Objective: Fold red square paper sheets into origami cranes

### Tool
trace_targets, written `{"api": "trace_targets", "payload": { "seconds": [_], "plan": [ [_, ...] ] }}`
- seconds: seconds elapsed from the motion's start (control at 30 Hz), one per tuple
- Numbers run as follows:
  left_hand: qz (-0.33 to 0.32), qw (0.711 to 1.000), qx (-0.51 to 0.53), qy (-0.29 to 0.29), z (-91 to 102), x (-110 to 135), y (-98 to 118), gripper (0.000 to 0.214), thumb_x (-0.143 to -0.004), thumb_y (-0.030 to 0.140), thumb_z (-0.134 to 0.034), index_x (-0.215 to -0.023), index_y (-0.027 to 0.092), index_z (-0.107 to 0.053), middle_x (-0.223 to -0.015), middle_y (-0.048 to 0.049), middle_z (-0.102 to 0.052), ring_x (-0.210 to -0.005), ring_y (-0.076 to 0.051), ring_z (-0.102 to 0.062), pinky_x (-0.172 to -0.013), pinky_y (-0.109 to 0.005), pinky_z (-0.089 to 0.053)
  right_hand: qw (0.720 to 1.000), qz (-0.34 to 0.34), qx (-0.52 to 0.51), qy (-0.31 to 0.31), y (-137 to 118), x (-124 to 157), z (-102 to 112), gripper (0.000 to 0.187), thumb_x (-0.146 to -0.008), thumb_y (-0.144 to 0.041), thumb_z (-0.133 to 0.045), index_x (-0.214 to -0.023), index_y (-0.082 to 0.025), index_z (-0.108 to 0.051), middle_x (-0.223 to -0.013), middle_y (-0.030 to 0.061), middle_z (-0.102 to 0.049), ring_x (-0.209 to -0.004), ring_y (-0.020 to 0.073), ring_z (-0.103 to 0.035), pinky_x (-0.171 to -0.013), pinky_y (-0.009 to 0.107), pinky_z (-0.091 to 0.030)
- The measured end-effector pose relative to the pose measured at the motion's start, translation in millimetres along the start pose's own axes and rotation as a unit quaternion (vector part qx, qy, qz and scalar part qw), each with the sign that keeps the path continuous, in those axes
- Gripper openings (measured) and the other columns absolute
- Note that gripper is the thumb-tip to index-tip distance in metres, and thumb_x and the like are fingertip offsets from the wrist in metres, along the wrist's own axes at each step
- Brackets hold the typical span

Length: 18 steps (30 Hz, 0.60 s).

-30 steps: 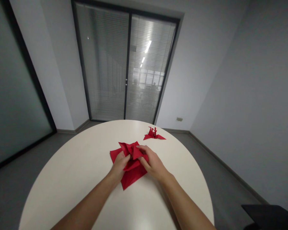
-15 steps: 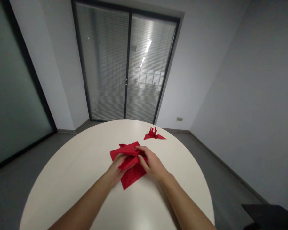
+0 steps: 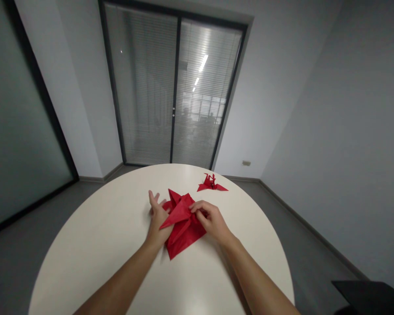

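Observation:
A red paper piece (image 3: 180, 211), partly folded with pointed flaps, is between my hands over the middle of the table. Beneath it a flat red paper (image 3: 180, 245) reaches toward me; I cannot tell whether they are one sheet. My right hand (image 3: 212, 219) pinches the folded piece at its right side, thumb against fingers. At the left edge, my left hand (image 3: 158, 221) rests against the paper with fingers stretched out and spread. Some of its fingers are hidden behind a flap. Red folded paper cranes (image 3: 212, 183) lie farther back on the right.
The round white table (image 3: 111, 232) has its curved far edge before a glass door (image 3: 174, 96) with blinds. A dark object (image 3: 369, 295) shows at the lower right, off the table. A small wall plate (image 3: 246, 163) sits low on the wall.
My left hand has come out from inside the paper folds and spread its fingers at the left. The folded piece has turned, its point now toward the lower left. My right hand still pinches it.

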State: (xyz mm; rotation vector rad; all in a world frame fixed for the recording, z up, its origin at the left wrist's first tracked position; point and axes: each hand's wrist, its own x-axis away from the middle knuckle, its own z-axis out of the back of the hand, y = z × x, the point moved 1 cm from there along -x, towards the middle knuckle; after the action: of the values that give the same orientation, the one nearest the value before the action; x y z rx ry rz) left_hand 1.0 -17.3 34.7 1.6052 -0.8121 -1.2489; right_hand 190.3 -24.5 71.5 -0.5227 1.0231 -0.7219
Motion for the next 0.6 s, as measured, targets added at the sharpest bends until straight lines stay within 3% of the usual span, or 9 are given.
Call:
{"api": "trace_targets", "payload": {
  "seconds": [0.03, 0.1, 0.17, 0.27, 0.37, 0.5, 0.6],
  "plan": [
    [-0.076, 0.995, -0.063, 0.025, 3.6, -0.9, 3.9, 0.126, -0.067, 0.035, -0.085, -0.156, 0.030, 0.004, -0.164, -0.0200, -0.013, -0.146, -0.036, -0.029, -0.107, -0.048, -0.045, 1.000, -0.007, -0.005, 0.002, 1.3, 0.0, -0.3, 0.021, -0.086, -0.009, -0.049, -0.089, -0.020, -0.066, -0.098, 0.0050, -0.072, -0.092, 0.0188, -0.067, -0.085, 0.033, -0.051],
    [-0.238, 0.956, -0.168, -0.011, 9.2, -1.2, 16.7, 0.123, -0.068, 0.028, -0.085, -0.157, 0.028, 0.000, -0.165, -0.0189, -0.003, -0.151, -0.038, -0.014, -0.115, -0.056, -0.033, 0.999, -0.038, -0.008, 0.021, 3.8, 0.4, -0.3, 0.019, -0.085, -0.011, -0.051, -0.090, -0.020, -0.067, -0.094, 0.0048, -0.072, -0.086, 0.0182, -0.066, -0.080, 0.031, -0.051],
    [-0.348, 0.908, -0.226, -0.058, 13.6, -0.4, 30.8, 0.087, -0.080, 0.017, -0.072, -0.153, 0.030, -0.025, -0.164, -0.0137, -0.017, -0.150, -0.034, -0.021, -0.116, -0.055, -0.033, 0.996, -0.072, -0.005, 0.042, 6.1, 1.2, 0.3, 0.016, -0.086, -0.016, -0.054, -0.092, -0.020, -0.068, -0.088, 0.0038, -0.072, -0.076, 0.0170, -0.064, -0.071, 0.029, -0.050],
    [-0.414, 0.866, -0.248, -0.128, 15.9, 1.0, 44.3, 0.048, -0.083, 0.002, -0.057, -0.123, 0.028, -0.059, -0.140, -0.0068, -0.056, -0.135, -0.026, -0.046, -0.113, -0.050, -0.038, 0.994, -0.093, 0.003, 0.049, 7.5, 2.2, 2.8, 0.015, -0.087, -0.020, -0.057, -0.096, -0.020, -0.069, -0.080, 0.0019, -0.069, -0.066, 0.0155, -0.059, -0.064, 0.027, -0.046],
    [-0.373, 0.890, -0.203, -0.167, 15.3, 1.2, 45.3, 0.025, -0.082, 0.004, -0.059, -0.096, 0.023, -0.065, -0.112, -0.0048, -0.070, -0.110, -0.024, -0.062, -0.104, -0.046, -0.045, 0.996, -0.089, 0.001, 0.031, 6.2, 2.8, 6.2, 0.013, -0.088, -0.022, -0.059, -0.096, -0.020, -0.070, -0.085, 0.0030, -0.071, -0.069, 0.0158, -0.059, -0.065, 0.028, -0.046],
    [-0.200, 0.959, -0.097, -0.176, 14.3, -0.3, 37.4, 0.008, -0.086, 0.018, -0.062, -0.093, 0.020, -0.064, -0.099, -0.0057, -0.071, -0.093, -0.021, -0.067, -0.086, -0.036, -0.053, 0.995, -0.093, -0.023, -0.004, 3.3, 4.4, 9.1, 0.015, -0.087, -0.028, -0.066, -0.099, -0.021, -0.071, -0.086, 0.0036, -0.071, -0.072, 0.0169, -0.062, -0.066, 0.028, -0.047],
    [-0.131, 0.979, -0.045, -0.151, 13.7, -0.9, 33.9, 0.009, -0.090, 0.025, -0.061, -0.092, 0.018, -0.066, -0.094, -0.0053, -0.072, -0.087, -0.019, -0.068, -0.083, -0.032, -0.052, 0.993, -0.105, -0.049, -0.014, 2.7, 5.9, 10.0, 0.020, -0.084, -0.031, -0.071, -0.101, -0.020, -0.072, -0.083, 0.0031, -0.071, -0.071, 0.0169, -0.062, -0.065, 0.028, -0.047]
  ]
}}
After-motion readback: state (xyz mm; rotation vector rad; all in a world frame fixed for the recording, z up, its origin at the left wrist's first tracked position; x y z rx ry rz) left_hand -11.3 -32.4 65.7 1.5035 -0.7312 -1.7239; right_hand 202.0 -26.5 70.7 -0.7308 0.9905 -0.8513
